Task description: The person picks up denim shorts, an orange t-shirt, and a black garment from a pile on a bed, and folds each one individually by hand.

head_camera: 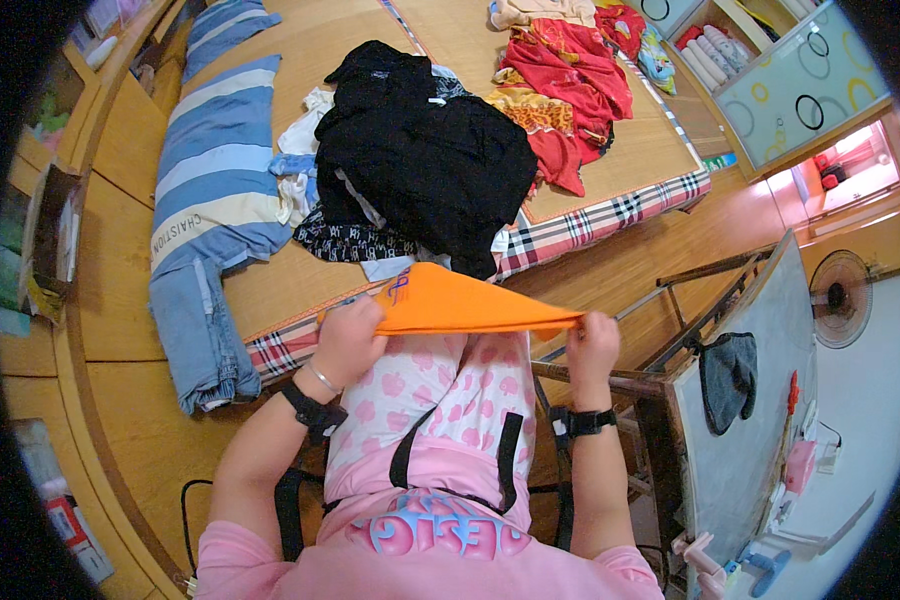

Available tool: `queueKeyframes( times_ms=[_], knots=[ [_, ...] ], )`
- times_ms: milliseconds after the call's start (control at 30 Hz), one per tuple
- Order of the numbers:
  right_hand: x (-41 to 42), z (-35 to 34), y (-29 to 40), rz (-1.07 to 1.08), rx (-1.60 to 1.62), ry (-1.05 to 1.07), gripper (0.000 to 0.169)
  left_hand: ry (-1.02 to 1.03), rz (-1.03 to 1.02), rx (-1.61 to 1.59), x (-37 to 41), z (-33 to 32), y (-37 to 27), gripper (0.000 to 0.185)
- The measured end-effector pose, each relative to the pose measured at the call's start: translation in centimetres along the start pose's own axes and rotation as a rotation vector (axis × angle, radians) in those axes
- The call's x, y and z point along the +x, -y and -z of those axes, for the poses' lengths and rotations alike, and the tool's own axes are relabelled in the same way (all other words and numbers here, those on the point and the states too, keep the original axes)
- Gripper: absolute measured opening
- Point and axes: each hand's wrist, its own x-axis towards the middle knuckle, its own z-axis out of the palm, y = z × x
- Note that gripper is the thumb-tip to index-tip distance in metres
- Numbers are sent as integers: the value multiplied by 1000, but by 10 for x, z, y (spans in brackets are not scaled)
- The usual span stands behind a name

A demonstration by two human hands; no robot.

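An orange cloth (457,304) with dark blue printing is stretched between my two hands, just above my knees. My left hand (349,337) grips its left end, and my right hand (592,349) pinches the pointed right end. Its lower edge runs nearly straight from hand to hand, while the upper part rises to a peak near the left. Right beyond the cloth lies a heap of black clothing (427,157) on the bed. White and blue pieces stick out from under that heap, with a black-and-white patterned fabric (352,236) at its near edge.
Folded jeans (199,330) and a blue striped pillow (225,150) line the bed's left side. Red patterned fabric (562,82) lies at the far right of the mat. To my right stands a table (757,420) bearing a dark grey cloth (729,382), with a fan (840,298) beyond.
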Motion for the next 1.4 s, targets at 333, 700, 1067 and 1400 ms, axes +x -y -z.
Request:
queueKeyframes(
  times_ms=[333,700,1067,1400],
  knots=[
    [-64,-11,-28,-247,-272,436,16,312,-220,-29,-20,-56,-58,18],
    [-37,-16,127,427,650,562,26,263,616,-102,-70,11,24,34],
    [-32,-40,195,370,598,813,30,216,938,-891,-98,-22,45,24],
    [-27,-51,175,-199,1339,1152,18,306,729,-1215,-126,15,24,15]
  ],
)
